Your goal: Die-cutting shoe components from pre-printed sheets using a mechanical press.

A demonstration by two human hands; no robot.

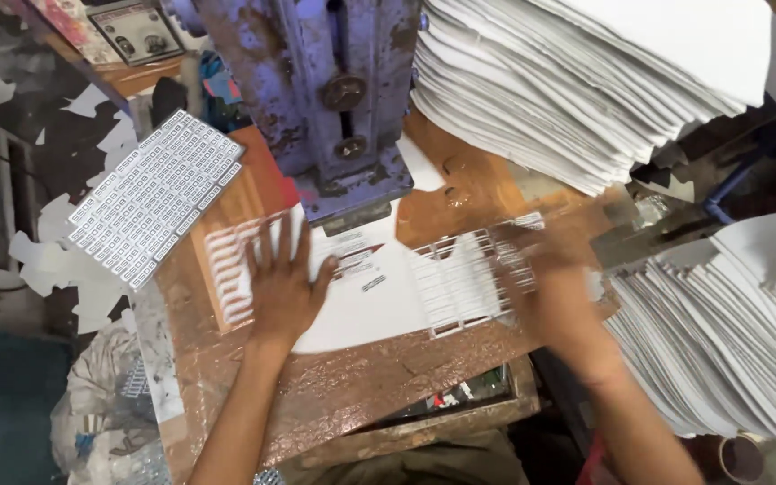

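1. Left hand [285, 283]: open, fingers spread, palm flat down on the white sheet [361, 310]; fingertips reach toward the base of the press; nothing gripped.
2. Right hand [545, 287]: blurred by motion; lies over the right edge of the same sheet, on the punched part; whether the fingers pinch the sheet or only rest on it, cannot tell.
3. White sheet: lies flat on the brown board [343, 386], just in front of the press, between the two hands; rows of small rectangular cut-outs show at its left edge and again at its right half; the middle is uncut, with small dark print.
4. Press [334, 99]: blue-purple metal, paint worn and rusty; stands upright behind the sheet; its foot sits right at the sheet's far edge.
5. Stack of small labels [154, 198]: a flat block of many white tags in rows, tilted, on the board's left corner, well apart from the left hand.
6. Paper pile [586, 90]: tall fanned heap of white sheets, upper right, behind the right hand.
7. Second paper pile [729, 350]: lower right, just beside the right forearm.
8. White scraps [65, 269]: on the dark floor to the left.
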